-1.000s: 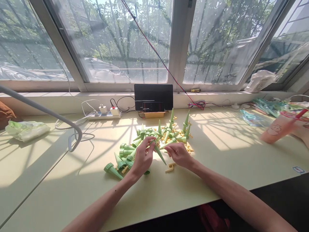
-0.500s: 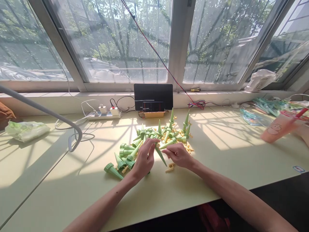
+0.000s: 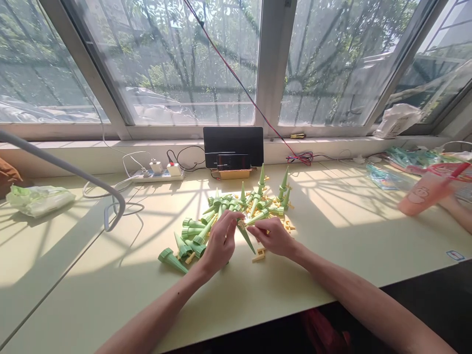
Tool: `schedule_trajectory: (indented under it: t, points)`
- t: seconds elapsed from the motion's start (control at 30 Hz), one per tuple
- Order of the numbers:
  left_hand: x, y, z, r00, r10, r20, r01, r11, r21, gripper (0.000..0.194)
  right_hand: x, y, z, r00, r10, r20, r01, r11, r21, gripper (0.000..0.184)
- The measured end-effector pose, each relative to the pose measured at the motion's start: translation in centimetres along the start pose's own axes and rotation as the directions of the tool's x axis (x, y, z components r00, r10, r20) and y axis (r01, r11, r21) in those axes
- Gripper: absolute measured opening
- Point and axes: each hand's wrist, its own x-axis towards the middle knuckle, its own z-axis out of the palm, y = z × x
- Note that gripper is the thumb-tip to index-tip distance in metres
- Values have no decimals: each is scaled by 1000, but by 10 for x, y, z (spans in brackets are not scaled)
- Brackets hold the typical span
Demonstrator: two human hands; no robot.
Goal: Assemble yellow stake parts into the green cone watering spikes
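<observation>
At a pale yellow-green tabletop (image 3: 287,295) below sunlit windows (image 3: 195,64), a worker's bare left hand (image 3: 221,238) grips a tapered green plastic spike (image 3: 247,240) near its wide end, the narrow tip slanting down toward the right. The right hand (image 3: 273,236) comes in from the other side, thumb and fingers curled close together just beside the spike's upper part; whether they pinch anything cannot be told at this size. A small pale part shows by the left fingertips at the spike's wide end, partly hidden by the hand.

The step in hand looks like close fitting work on this one piece. The next move seems to call for a steady left hold and a small, precise push or turn from the right fingertips; a loose grip could let the smooth cone roll.

Behind the hands lies a jumbled pile of green plastic spikes with ribbed collars (image 3: 192,231), a few standing points up. Small pale yellow plastic fittings (image 3: 289,226) lie among and beside them, and one angular yellow plastic fitting (image 3: 259,255) rests alone on the table, near the right hand.
</observation>
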Motion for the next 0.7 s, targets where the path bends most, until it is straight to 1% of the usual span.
schedule_trajectory:
  t: [0.27, 0.5, 0.7]
  points:
    - [1, 2, 0, 1000, 12, -6, -12, 1000, -19, 23, 0, -2, 0, 998, -25, 52, 22, 998, 54, 45]
    - [-1, 0, 1, 1000, 8, -2, -8, 1000, -15, 22, -2, 0, 2, 995, -72, 74, 68, 996, 53, 42]
    - [-1, -1, 1, 1000, 20, -5, -20, 1000, -4, 23, -3, -1, 2, 989, -70, 129, 65, 997, 42, 35]
